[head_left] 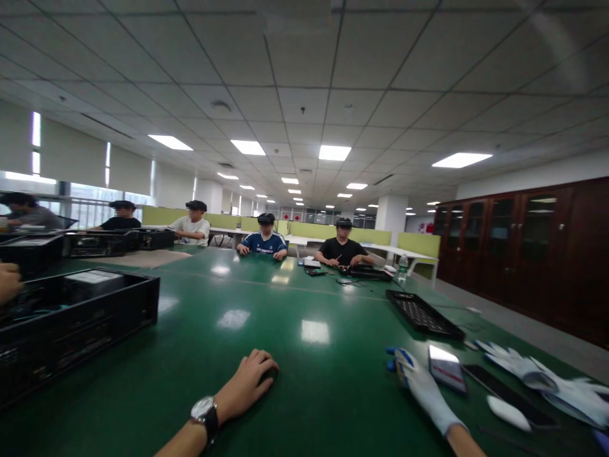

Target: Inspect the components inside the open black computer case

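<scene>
My left hand is bare and rests palm down on the green table. Its fingers bend loosely, with the thumb apart, and nothing shows in them. A watch with a dark strap is on that wrist. My right hand wears a white glove with blue on the fingers and lies on the table, fingers apart and without a visible object. Just beside it is a phone-like device with a bright, reflecting screen. A dark flat phone-like thing and a white mouse-shaped object lie farther right.
White gloves lie at the right edge. A black perforated panel is beyond my right hand. An open black metal case stands at left, near another person's hand. Several people sit across the table; a bottle stands at far right.
</scene>
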`<action>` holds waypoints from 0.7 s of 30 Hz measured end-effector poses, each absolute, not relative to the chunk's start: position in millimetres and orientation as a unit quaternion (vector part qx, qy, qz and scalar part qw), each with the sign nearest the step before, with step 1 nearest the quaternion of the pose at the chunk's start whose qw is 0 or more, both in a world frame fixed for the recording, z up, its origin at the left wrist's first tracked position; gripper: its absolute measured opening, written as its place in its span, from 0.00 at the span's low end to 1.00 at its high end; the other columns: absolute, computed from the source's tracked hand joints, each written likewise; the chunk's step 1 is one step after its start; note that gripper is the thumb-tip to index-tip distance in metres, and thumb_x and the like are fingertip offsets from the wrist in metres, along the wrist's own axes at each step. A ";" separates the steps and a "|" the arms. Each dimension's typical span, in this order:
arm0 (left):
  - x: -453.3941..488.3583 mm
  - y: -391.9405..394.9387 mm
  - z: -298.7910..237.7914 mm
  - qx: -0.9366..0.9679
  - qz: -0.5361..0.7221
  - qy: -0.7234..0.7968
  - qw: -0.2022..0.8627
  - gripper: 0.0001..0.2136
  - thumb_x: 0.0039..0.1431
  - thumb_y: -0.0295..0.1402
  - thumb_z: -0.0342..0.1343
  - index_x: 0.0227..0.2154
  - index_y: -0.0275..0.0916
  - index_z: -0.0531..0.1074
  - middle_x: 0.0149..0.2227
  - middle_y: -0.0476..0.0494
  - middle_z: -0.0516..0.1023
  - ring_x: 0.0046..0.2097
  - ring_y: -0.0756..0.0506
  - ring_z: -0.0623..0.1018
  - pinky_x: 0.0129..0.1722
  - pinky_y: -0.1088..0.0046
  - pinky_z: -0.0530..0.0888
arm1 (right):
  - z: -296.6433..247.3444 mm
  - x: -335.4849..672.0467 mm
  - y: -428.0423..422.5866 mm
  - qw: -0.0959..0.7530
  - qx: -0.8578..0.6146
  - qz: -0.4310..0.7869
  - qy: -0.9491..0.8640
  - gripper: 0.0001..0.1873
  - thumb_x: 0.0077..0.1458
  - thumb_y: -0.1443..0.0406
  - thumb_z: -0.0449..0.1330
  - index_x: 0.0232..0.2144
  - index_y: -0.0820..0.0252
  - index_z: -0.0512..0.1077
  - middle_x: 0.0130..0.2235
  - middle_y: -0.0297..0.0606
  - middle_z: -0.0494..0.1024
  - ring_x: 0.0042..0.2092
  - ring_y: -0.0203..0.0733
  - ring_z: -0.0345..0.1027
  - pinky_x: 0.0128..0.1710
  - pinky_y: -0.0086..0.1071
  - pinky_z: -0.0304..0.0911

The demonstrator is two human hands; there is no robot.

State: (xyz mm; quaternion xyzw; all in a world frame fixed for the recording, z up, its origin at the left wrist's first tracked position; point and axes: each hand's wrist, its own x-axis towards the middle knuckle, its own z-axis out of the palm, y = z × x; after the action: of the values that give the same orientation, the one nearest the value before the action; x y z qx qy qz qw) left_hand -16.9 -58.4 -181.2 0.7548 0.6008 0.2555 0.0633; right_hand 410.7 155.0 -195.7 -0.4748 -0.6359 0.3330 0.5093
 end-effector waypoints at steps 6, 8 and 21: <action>-19.4 -56.2 -183.8 0.758 0.252 0.597 0.074 0.13 0.66 0.32 0.50 0.51 0.50 0.70 0.56 0.44 0.70 0.58 0.39 0.67 0.59 0.52 0.61 | -186.2 401.1 139.0 0.464 -0.442 0.436 -0.632 0.42 0.41 0.48 0.62 0.57 0.58 0.64 0.43 0.43 0.81 0.29 0.40 0.71 0.25 0.31 0.63; -20.1 -55.4 -184.8 0.759 0.250 0.596 0.074 0.13 0.66 0.33 0.49 0.52 0.50 0.70 0.56 0.44 0.70 0.58 0.39 0.67 0.59 0.53 0.62 | -181.3 397.4 133.9 0.432 -0.473 0.389 -0.662 0.35 0.44 0.47 0.59 0.52 0.59 0.69 0.39 0.42 0.82 0.29 0.41 0.71 0.25 0.31 0.63; -24.3 -54.0 -187.3 0.765 0.244 0.592 0.070 0.14 0.67 0.35 0.49 0.52 0.50 0.70 0.57 0.44 0.69 0.58 0.39 0.67 0.58 0.54 0.63 | -166.9 371.3 105.4 0.426 -0.497 0.272 -0.705 0.29 0.46 0.48 0.59 0.44 0.60 0.77 0.47 0.48 0.81 0.50 0.54 0.74 0.50 0.39 0.66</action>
State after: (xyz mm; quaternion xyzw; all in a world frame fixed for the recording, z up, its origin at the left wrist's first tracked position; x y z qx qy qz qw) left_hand -24.3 -54.0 -187.3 0.7652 0.5916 0.2439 0.0703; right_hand 371.3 105.4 -166.9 -0.4973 -0.7052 0.2718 0.4262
